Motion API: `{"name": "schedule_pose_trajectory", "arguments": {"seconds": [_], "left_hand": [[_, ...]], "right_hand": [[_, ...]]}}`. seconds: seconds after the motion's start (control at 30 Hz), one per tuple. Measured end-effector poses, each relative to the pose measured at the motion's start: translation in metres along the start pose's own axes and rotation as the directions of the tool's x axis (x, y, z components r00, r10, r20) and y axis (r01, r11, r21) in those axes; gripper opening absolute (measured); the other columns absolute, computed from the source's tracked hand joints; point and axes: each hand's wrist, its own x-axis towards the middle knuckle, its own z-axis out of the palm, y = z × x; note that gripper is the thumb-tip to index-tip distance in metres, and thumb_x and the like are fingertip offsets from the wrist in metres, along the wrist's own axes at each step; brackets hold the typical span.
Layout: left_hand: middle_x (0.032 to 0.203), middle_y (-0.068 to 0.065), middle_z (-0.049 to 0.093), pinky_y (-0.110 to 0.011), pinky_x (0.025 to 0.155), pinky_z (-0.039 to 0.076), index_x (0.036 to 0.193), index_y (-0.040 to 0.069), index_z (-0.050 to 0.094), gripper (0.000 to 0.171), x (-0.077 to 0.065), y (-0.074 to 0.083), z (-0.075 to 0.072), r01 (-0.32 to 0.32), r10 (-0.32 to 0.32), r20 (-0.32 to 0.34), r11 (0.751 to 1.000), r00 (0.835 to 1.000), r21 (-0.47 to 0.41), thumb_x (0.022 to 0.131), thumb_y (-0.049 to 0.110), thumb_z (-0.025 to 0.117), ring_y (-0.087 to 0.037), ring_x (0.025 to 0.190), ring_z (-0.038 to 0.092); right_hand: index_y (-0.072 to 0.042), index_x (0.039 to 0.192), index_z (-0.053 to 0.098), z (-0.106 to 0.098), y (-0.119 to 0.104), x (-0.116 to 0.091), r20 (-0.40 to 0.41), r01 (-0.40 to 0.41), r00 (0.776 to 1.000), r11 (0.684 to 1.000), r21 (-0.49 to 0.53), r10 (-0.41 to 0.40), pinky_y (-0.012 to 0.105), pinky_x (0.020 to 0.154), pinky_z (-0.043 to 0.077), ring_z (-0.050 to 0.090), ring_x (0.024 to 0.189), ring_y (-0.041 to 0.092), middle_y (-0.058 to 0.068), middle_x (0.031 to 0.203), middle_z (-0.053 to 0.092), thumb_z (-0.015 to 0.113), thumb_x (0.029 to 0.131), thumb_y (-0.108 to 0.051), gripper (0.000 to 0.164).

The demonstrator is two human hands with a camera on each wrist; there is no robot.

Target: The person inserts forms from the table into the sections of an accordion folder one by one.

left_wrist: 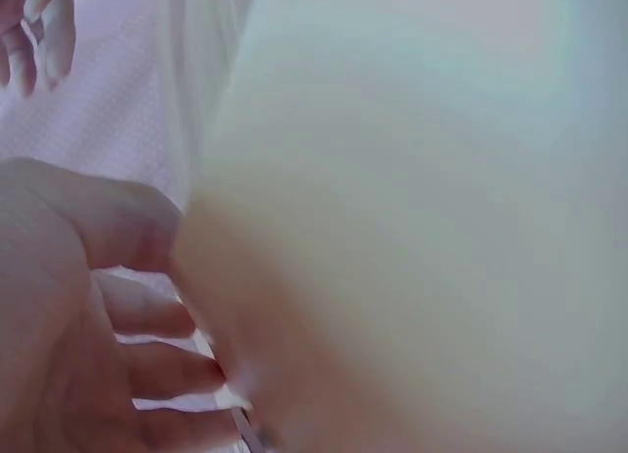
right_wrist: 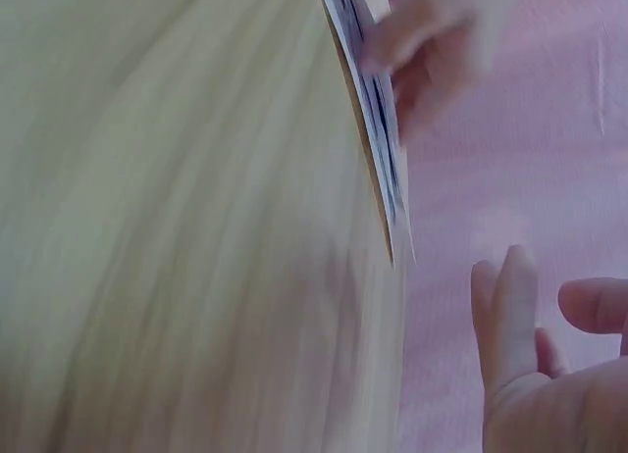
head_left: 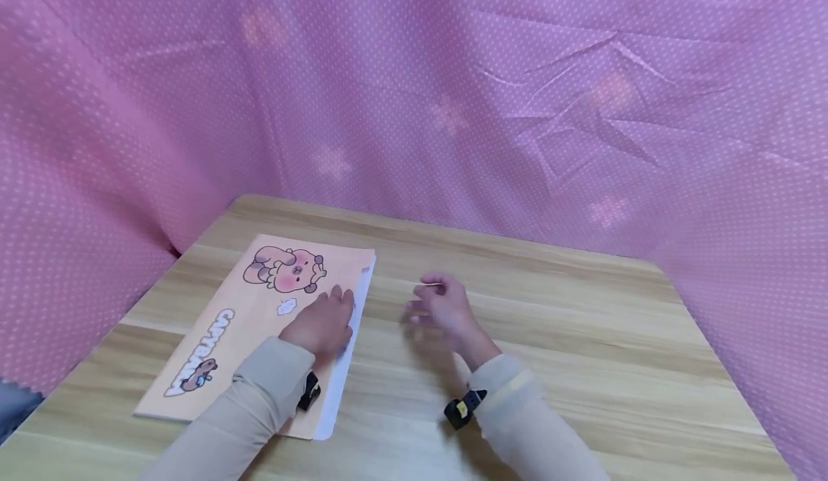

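A flat peach book [head_left: 259,323] with cartoon capybara drawings and white lettering lies closed on the table's left part. Along its right side a pale strip shows beyond the cover. My left hand [head_left: 320,323] rests at that right edge, fingers over the cover. In the left wrist view, its thumb and spread fingertips [left_wrist: 186,375] touch the book's border. The right wrist view shows the left thumb right at the page edges [right_wrist: 368,110]. To the right of the book, my right hand [head_left: 446,312] hovers over the table with loosely bent fingers and holds nothing.
Light wood-grain table [head_left: 582,366] with rounded far corners carries the book. Pink dotted cloth [head_left: 414,93] hangs behind it and on both sides. A black band with a small device [head_left: 462,409] sits on the right wrist, another [head_left: 309,392] on the left.
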Motion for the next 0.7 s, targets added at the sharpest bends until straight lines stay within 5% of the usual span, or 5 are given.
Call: {"name": "schedule_pose_trajectory", "arguments": {"seconds": [0.17, 0.37, 0.6, 0.7], "left_hand": [[0.136, -0.036, 0.036, -0.054, 0.096, 0.042, 0.137, -0.015, 0.033, 0.06, 0.0, 0.003, 0.003, 0.019, -0.02, 0.012, 0.999, 1.0, 0.05, 0.091, 0.018, 0.053, -0.049, 0.118, 0.041], [0.135, -0.034, 0.036, -0.053, 0.094, 0.043, 0.136, -0.014, 0.035, 0.056, 0.003, 0.002, 0.003, 0.035, -0.037, 0.039, 0.998, 0.999, 0.054, 0.094, 0.02, 0.048, -0.046, 0.117, 0.041], [0.124, -0.03, 0.044, -0.054, 0.094, 0.042, 0.133, -0.013, 0.041, 0.056, 0.005, -0.008, 0.001, 0.02, -0.016, 0.054, 0.997, 0.998, -0.07, 0.091, 0.023, 0.048, -0.042, 0.109, 0.047], [0.118, -0.025, 0.053, -0.051, 0.095, 0.042, 0.128, -0.01, 0.046, 0.051, 0.006, -0.014, -0.011, 0.013, 0.002, 0.088, 0.985, 0.996, -0.173, 0.093, 0.026, 0.046, -0.035, 0.103, 0.054]], "right_hand": [[0.001, 0.121, 0.049, -0.028, -0.003, -0.006, -0.042, -0.01, 0.999, 0.999, -0.043, 0.009, 0.04, 0.074, 0.057, 0.066, 0.091, 0.032, 0.009, 0.102, 0.055, 0.056, 0.092, -0.007, 0.031], [0.001, 0.122, 0.048, -0.055, -0.007, -0.005, -0.06, 0.003, 0.998, 0.998, -0.067, -0.007, 0.045, 0.085, 0.053, 0.062, 0.1, 0.037, 0.012, 0.109, 0.054, 0.054, 0.094, -0.007, 0.03], [0.002, 0.127, 0.047, -0.072, -0.001, 0.0, -0.078, 0.026, 0.996, 0.979, -0.203, -0.043, 0.046, 0.087, 0.052, 0.059, 0.104, 0.037, 0.017, 0.114, 0.054, 0.053, 0.095, -0.012, 0.035], [0.001, 0.126, 0.051, -0.075, 0.001, 0.003, -0.07, 0.08, 0.991, 0.921, -0.381, -0.115, 0.045, 0.086, 0.053, 0.06, 0.104, 0.035, 0.018, 0.115, 0.058, 0.054, 0.095, -0.014, 0.035]]}}
